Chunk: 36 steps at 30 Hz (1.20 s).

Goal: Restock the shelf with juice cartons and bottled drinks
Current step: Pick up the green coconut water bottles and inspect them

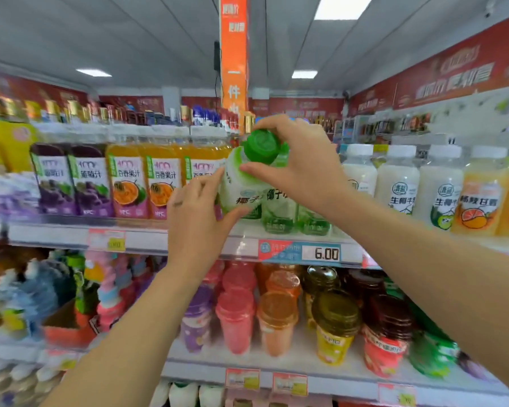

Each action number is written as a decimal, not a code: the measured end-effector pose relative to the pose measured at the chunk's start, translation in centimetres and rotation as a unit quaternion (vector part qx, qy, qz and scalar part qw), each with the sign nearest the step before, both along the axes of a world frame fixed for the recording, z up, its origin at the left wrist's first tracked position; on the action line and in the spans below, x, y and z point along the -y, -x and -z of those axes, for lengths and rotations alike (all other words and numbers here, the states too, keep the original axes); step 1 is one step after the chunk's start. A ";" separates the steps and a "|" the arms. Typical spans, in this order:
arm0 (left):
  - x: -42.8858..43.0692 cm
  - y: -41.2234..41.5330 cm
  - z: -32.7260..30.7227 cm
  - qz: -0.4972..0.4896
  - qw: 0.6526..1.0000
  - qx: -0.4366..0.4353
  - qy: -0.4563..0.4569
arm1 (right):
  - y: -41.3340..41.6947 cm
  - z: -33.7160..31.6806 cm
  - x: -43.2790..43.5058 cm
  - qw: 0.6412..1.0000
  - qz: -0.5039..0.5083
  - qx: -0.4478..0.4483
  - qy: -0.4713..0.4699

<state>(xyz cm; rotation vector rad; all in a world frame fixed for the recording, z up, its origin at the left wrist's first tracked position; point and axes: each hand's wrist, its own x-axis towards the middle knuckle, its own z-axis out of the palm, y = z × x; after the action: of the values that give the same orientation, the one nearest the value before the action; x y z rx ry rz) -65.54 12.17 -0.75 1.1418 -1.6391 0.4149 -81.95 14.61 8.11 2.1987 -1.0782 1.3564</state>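
Note:
A white coconut drink bottle (241,186) with a green cap (261,146) is tilted toward me just above the shelf edge (188,240). My right hand (300,165) grips it round the cap and neck from above. My left hand (197,218) holds its lower body between thumb and fingers. Behind it on the shelf stand more green-labelled bottles (279,212) of the same kind.
Left on the same shelf stand purple grape bottles (71,183) and orange passion fruit bottles (141,183). To the right are white coconut milk bottles (397,183) and orange drinks (479,195). Coloured cups (276,321) fill the shelf below. A 6.00 price tag (321,253) hangs on the edge.

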 end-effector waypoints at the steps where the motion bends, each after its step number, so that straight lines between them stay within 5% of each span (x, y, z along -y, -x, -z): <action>1: 0.3 -0.1 -0.2 -0.008 1.000 0.003 -0.004 | -0.3 -0.5 0.6 0.999 0.027 -0.017 0.001; 7: 2.4 -0.6 0.0 -0.059 0.997 0.039 0.033 | -2.0 -2.0 2.7 0.986 0.152 -0.071 -0.020; 21: 4.7 -1.4 -1.1 -0.059 0.993 0.058 0.079 | -3.0 -4.6 7.4 0.943 0.247 -0.213 -0.062; 29: 6.1 -1.1 -5.1 -0.028 0.990 0.079 0.114 | -0.4 -9.2 9.0 0.960 0.043 -0.159 -0.225; 36: 8.0 -1.0 -6.6 -0.019 0.984 0.153 0.093 | -0.9 -10.6 12.7 0.903 0.044 -0.281 -0.323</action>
<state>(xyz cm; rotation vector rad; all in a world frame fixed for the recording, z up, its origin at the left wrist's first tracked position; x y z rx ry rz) -64.52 4.16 5.87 1.0056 -1.7995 0.7838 -81.08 1.92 18.71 2.6819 -1.4876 0.2568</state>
